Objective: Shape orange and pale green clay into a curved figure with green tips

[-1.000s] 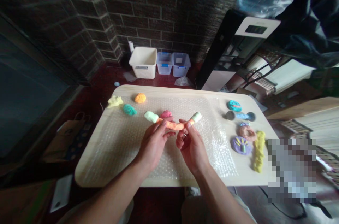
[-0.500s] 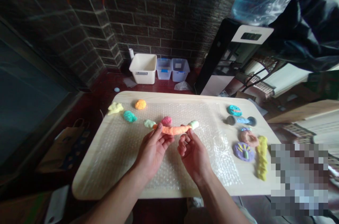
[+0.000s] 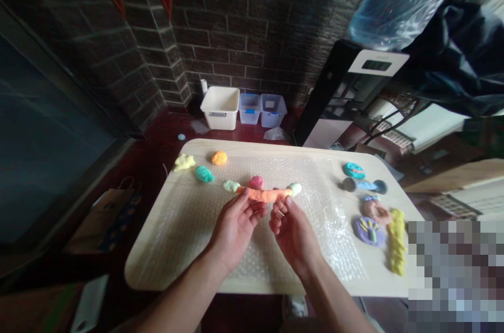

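Between my two hands stretches an orange clay roll (image 3: 264, 195), thick in the middle and slightly sagging. My left hand (image 3: 238, 220) pinches its left end between thumb and fingers. The right end is pinched by my right hand (image 3: 292, 225), its other fingers curled. A pale green clay lump (image 3: 231, 186) shows just past the left end, and a whitish-green lump (image 3: 294, 188) by the right end; whether they touch the roll I cannot tell. Behind the roll is a pink clay lump (image 3: 256, 181), partly covered by it.
Bubble wrap (image 3: 177, 228) covers much of the wooden table (image 3: 137, 264). Yellow (image 3: 184, 162), teal (image 3: 204, 174) and orange (image 3: 219, 157) clay lumps sit at the back left. On the right lie a clay dumbbell shape (image 3: 365, 185), a purple disc (image 3: 369, 230) and a yellow strip (image 3: 397, 242).
The whole view has shifted, so the table appears a little further right and lower. Both hands still hold the orange roll, which now sags slightly more in the middle.
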The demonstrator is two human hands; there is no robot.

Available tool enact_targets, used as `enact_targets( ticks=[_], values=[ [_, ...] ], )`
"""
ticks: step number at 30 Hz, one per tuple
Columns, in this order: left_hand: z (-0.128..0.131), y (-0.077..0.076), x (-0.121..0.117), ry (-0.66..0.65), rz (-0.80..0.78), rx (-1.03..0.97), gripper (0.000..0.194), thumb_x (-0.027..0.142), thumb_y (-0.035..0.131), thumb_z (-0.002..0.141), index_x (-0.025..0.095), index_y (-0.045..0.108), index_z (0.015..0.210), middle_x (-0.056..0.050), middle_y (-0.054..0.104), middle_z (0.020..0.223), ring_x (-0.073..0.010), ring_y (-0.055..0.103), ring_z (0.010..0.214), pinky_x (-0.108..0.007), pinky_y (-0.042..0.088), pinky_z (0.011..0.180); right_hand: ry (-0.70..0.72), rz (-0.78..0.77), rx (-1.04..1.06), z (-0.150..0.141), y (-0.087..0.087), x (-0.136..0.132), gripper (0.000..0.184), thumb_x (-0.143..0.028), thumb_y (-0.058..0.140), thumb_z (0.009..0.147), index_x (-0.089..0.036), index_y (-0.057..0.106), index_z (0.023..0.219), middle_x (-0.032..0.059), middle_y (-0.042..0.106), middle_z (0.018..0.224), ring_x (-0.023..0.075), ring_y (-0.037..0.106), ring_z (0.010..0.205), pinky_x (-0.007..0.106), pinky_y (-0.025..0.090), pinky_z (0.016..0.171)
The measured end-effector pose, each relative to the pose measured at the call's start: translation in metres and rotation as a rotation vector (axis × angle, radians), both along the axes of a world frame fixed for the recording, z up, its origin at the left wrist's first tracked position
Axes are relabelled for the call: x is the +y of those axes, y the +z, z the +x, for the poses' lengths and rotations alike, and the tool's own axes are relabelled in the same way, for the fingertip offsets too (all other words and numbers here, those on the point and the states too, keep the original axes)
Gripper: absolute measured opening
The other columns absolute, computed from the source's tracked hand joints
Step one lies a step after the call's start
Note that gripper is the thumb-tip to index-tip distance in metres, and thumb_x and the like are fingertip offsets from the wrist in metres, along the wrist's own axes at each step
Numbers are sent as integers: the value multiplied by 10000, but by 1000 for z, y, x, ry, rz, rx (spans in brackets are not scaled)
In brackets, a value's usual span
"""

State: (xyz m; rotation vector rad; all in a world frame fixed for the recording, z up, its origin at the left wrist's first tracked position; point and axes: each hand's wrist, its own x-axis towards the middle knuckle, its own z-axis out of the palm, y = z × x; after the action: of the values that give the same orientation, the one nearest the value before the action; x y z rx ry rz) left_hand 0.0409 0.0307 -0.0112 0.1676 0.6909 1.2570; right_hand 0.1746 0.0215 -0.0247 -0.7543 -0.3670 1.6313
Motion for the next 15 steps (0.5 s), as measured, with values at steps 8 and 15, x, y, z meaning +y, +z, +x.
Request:
enact_targets(
  ticks=[8,15],
  values=[
    [1,6,-9,-7,152,57,259,347,855,836,122,742,898,-67,721,806,-149,658,736,-255,539,698,20,8,-37,-13,-2,-2,260,-366,909,815,-145,775,839,1,661,720,72,556,573,148,478,494],
    [-9,11,-25,5,247,188,309,387,853,810,118,725,893,-56,696,768,-135,600,622,-256,475,564,98,60,-154,-25,8,-18,301,-418,906,795,-158,798,901,9,657,735,89,516,575,175,459,498]
  ],
)
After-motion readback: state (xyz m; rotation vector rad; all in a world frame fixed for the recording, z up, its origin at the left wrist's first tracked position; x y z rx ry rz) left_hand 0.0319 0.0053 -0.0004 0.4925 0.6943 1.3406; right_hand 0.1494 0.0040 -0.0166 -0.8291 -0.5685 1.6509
